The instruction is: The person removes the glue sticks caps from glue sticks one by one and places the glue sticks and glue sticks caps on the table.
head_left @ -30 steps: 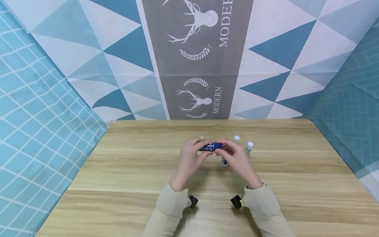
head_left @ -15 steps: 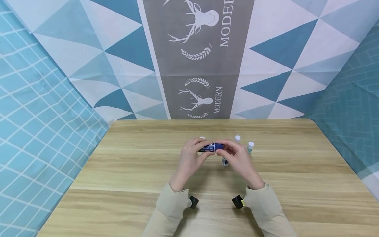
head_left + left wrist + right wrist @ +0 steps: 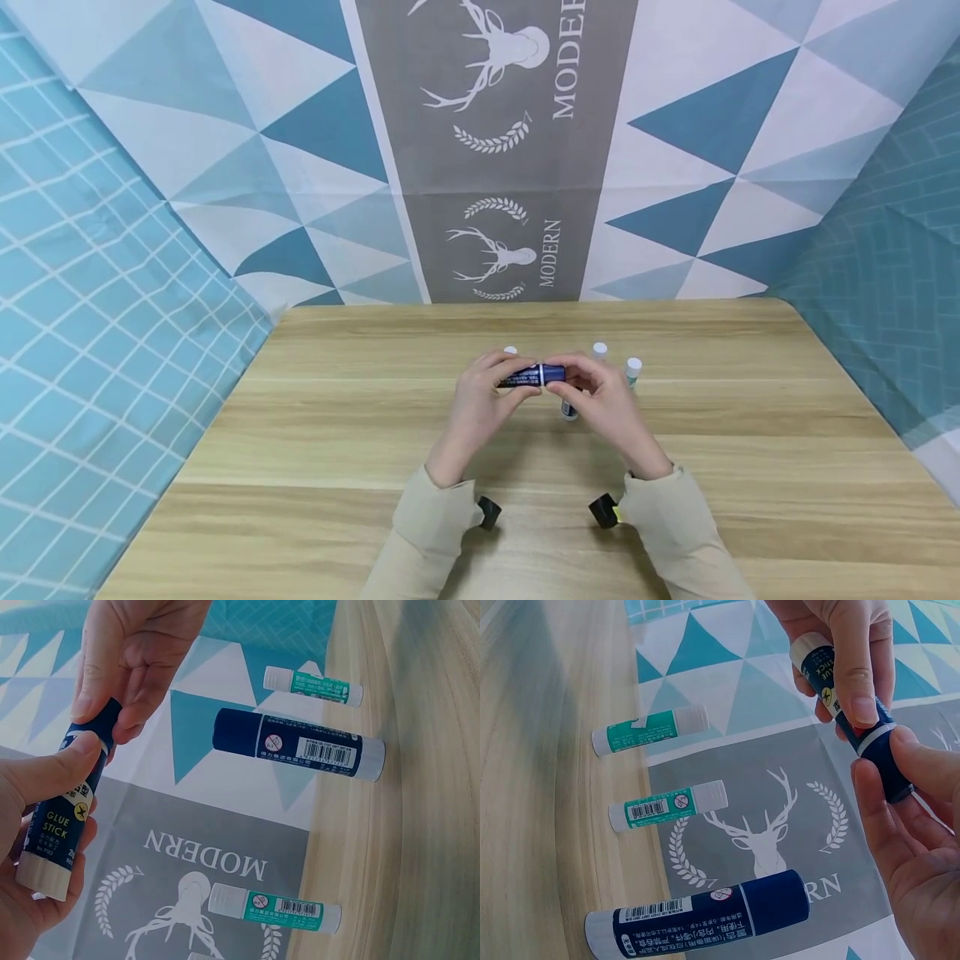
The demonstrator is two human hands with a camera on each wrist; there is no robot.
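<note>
My left hand [image 3: 476,404] grips the body of a dark blue glue stick [image 3: 56,825], which lies sideways above the table. With thumb and fingers, my right hand [image 3: 606,407] pinches its dark blue cap [image 3: 887,761]. A white band [image 3: 874,738] shows between body and cap. Below the right hand stands another large blue glue stick [image 3: 300,746], upright and capped, partly covered in the head view. Smaller green glue sticks with white caps stand behind the hands: one at the far right [image 3: 633,368], one in the middle [image 3: 599,350], one at the left [image 3: 511,351].
The wooden table [image 3: 315,433] reaches out to both sides and in front of the standing glue sticks. A patterned cloth backdrop [image 3: 510,167] rises at its far edge, with blue cloth [image 3: 90,333] along the left. Both wrists wear small black cameras [image 3: 489,512].
Both hands stay almost where they were. The white band between the glue stick's body and its cap looks wider now. The standing glue sticks have not moved.
</note>
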